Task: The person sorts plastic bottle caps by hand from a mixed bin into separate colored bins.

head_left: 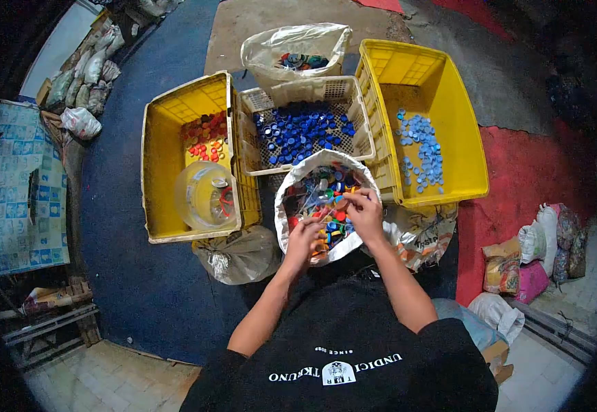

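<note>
A white sack (286, 226) full of mixed-colour bottle caps (326, 191) stands open in front of me. Both of my hands are over its mouth. My left hand (304, 239) is closed at the near left side, its fingertips together on something small and pale that I cannot make out. At the right, my right hand (365, 211) pinches what looks like an orange-brown bottle cap (342, 204). Beyond the sack, a white crate (249, 103) holds dark blue caps (302, 130).
A yellow bin (158, 206) at left holds red and orange caps (206, 134) and a clear tub (199, 199). The right yellow bin (460, 158) holds light blue caps (420, 147). Another sack (264, 51) stands behind the crate. Tied sacks (240, 255) flank the open one.
</note>
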Motion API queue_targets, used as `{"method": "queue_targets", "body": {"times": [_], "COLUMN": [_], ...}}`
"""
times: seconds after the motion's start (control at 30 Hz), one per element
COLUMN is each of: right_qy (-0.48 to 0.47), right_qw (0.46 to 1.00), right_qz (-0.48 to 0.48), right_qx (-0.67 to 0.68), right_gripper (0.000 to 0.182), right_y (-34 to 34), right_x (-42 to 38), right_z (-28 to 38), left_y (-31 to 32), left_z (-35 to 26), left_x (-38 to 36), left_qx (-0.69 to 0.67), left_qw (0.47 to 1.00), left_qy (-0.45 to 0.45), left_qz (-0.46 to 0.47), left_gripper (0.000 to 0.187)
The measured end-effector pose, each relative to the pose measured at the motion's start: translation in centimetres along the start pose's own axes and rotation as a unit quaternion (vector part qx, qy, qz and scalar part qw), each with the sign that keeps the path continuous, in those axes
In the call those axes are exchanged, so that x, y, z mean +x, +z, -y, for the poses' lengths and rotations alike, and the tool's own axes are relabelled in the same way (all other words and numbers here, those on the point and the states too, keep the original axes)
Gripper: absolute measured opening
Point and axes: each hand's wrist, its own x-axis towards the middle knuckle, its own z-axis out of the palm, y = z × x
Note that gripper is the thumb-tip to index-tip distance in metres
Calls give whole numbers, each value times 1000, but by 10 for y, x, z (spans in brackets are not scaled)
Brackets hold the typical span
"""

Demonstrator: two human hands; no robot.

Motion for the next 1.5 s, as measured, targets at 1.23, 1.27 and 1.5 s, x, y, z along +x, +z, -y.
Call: {"method": "queue_targets", "body": {"times": [1.23, 1.27, 1.5], "right_qy": [-164, -136, 210], "right_qw": [932, 953, 927], "right_qz": [127, 103, 203], "right_qx": [-297, -249, 235], "right_gripper": [15, 19, 21], "right_y": [69, 64, 28], "right_x": [44, 42, -12], "right_z": [-2, 1, 30], "left_y": [-60, -58, -39], "left_z": [-3, -5, -12], "left_x": [-35, -33, -16], "left_qx": [-525, -525, -515], "left_qw": [847, 847, 846], "left_qy": [-82, -87, -125], "left_qz": [-5, -5, 53], "left_gripper": [32, 33, 41]}}
